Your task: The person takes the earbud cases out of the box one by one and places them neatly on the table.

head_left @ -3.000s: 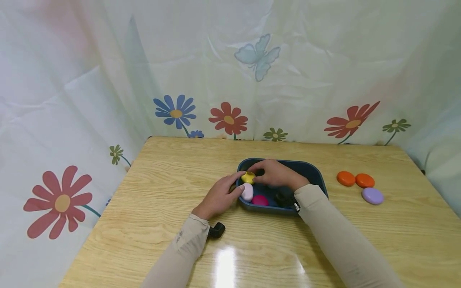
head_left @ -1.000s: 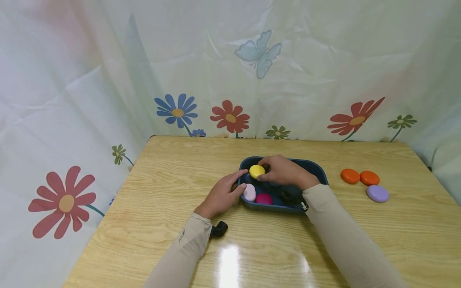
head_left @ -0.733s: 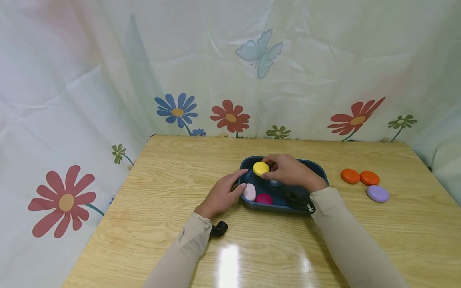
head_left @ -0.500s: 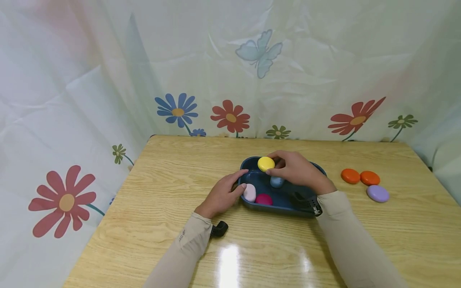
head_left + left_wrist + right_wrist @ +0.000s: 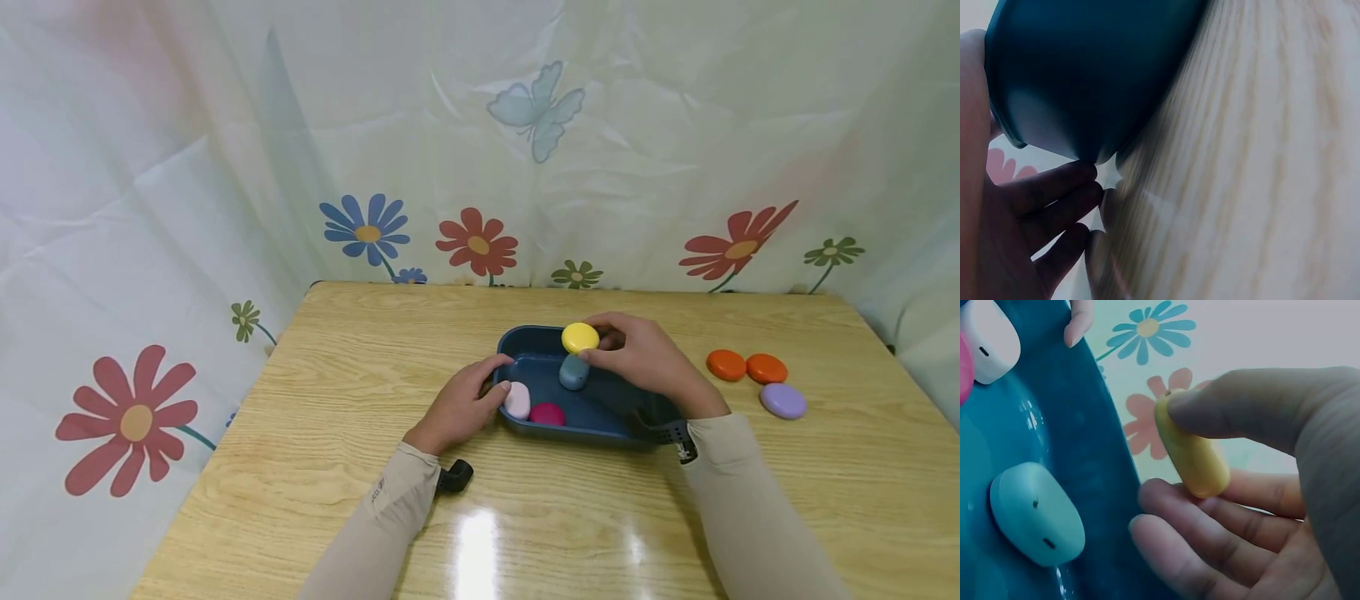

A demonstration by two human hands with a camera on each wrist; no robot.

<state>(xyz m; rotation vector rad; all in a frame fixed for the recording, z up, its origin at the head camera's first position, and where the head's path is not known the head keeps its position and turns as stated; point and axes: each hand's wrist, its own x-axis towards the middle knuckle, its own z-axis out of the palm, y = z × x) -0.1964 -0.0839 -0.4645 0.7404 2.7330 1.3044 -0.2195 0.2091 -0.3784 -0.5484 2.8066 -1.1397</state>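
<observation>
A dark blue oblong tray (image 5: 603,423) lies on the table in the head view. My left hand (image 5: 456,408) grips its left end, thumb at the rim and the other fingers outside, as the left wrist view also shows. Between thumb and fingers, my right hand (image 5: 645,354) pinches a yellow rounded case (image 5: 580,337) above the tray's far side. The right wrist view shows a small hole at its edge. Inside the tray are a blue-grey rounded case (image 5: 573,372), a pale pink one (image 5: 517,401) and a magenta one (image 5: 547,414). A slot marks the blue-grey case (image 5: 1038,512) in the right wrist view.
Right of the tray, two orange rounded cases (image 5: 726,365) lie side by side, with a lilac one (image 5: 783,401) just in front. The wooden table (image 5: 360,358) meets a flowered curtain (image 5: 637,167) behind and at the left.
My right hand has lifted the yellow case from the tray's far left corner and moved it right. The blue-grey case has come into view. My left hand stays at the tray's end.
</observation>
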